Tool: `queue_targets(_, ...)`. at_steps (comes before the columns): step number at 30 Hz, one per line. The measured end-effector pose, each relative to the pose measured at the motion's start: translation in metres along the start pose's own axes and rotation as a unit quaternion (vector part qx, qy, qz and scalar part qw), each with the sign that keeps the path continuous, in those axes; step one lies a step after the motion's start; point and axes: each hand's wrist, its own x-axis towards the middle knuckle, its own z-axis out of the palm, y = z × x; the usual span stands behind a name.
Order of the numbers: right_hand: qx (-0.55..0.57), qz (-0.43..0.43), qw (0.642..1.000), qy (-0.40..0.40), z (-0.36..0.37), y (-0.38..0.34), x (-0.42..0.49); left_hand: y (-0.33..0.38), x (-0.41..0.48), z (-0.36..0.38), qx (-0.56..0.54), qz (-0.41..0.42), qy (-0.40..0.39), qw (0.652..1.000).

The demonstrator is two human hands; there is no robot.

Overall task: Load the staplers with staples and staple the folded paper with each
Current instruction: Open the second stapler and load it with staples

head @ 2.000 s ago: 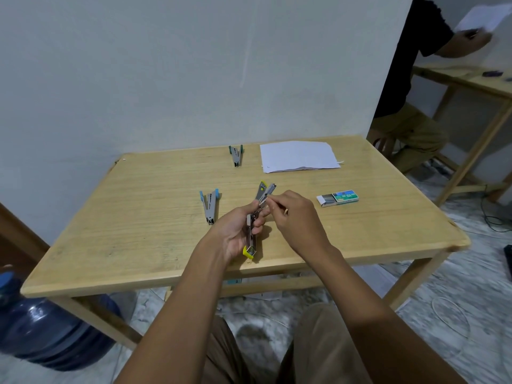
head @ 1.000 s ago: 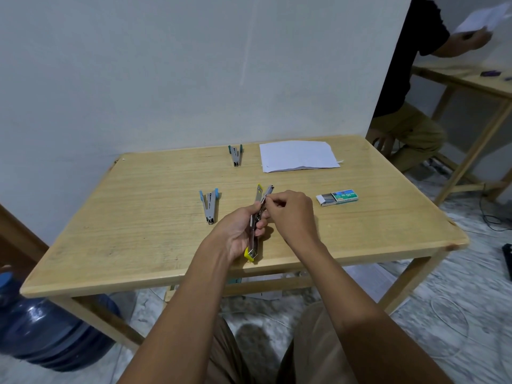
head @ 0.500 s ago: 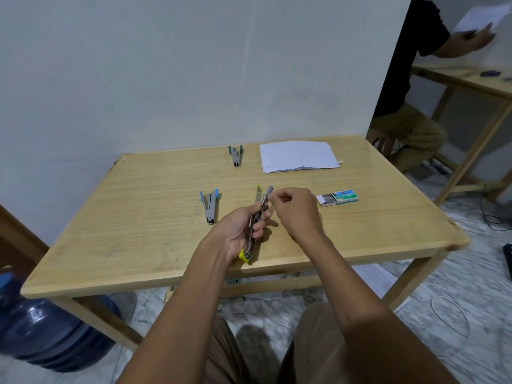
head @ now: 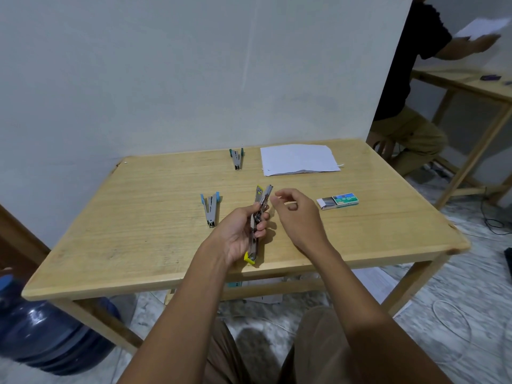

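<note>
My left hand (head: pixel 240 236) grips a yellow-tipped stapler (head: pixel 256 225), its arms spread apart at the far end, above the near part of the wooden table (head: pixel 138 223). My right hand (head: pixel 297 216) hovers just right of the stapler's far end, fingers loosely apart and holding nothing. A blue-tipped stapler (head: pixel 211 208) lies to the left, spread apart. Near the far edge rests a green-tipped stapler (head: pixel 237 158). The folded white paper (head: pixel 299 159) lies at the back right. A staple box (head: pixel 338 201), slid partly out, sits to the right of my hands.
A white wall stands directly behind the table. A blue water jug (head: pixel 41 336) sits on the floor at the left. Another person (head: pixel 410 87) sits at a second wooden table (head: pixel 471 84) to the right, holding paper. Cables lie on the tiled floor at the right.
My right hand has drawn back from the stapler's far end and its pinched fingers have spread. The left hand keeps holding the yellow stapler in much the same place.
</note>
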Motion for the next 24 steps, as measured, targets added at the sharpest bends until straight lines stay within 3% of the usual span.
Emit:
queue_targets(7,-0.021,-0.090,0.972,-0.215,-0.010,0.003,-0.016,0.009,0.002,0.005,-0.072,0.051,0.093,0.992)
queue_targets(14,-0.118,-0.131,0.944,-0.278,-0.021,-0.009,-0.010,0.014,0.001,0.010,-0.118,0.094,0.095,0.984)
queue_targets(18,-0.091,-0.132,0.957,-0.241,-0.027,-0.013,-0.014,0.018,0.003,0.003,-0.103,0.096,0.087,0.986)
queue_targets(21,0.016,-0.108,0.986,-0.130,-0.032,-0.014,-0.012,0.021,-0.003,-0.007,-0.035,0.075,0.075,0.994)
queue_targets(24,0.121,-0.068,0.989,-0.041,-0.027,-0.009,-0.002,0.016,-0.016,-0.008,0.026,0.026,0.010,0.999)
